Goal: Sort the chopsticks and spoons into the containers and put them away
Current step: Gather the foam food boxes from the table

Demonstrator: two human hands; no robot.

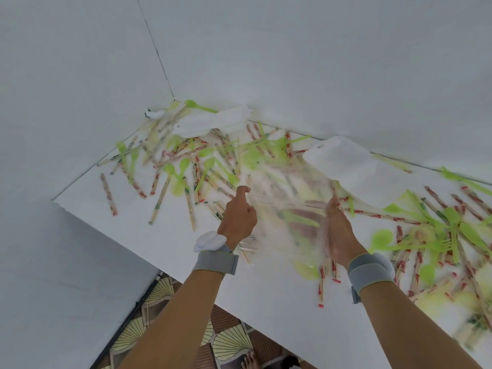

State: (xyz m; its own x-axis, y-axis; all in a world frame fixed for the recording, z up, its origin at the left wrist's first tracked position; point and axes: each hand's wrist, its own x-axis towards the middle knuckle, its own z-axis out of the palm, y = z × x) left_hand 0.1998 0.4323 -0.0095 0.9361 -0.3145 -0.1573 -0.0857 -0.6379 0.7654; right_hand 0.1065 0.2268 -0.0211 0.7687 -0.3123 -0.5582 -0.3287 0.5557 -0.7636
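Head view: we hold a clear container (287,209), blurred, above the table (266,302). Left hand (238,217) curls on its left side; right hand (338,233) lies flat against its right. Chopsticks (107,194) and spoons (380,239) lie scattered around it.

No lettering can be read: the red and green printing on the paper-wrapped wooden chopsticks (107,194) scattered on the white table (266,302) is blurred.

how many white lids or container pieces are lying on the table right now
2. One white lid lies on the utensil pile near the far corner; another white lid lies by the wall, right of centre. Blur may hide more.
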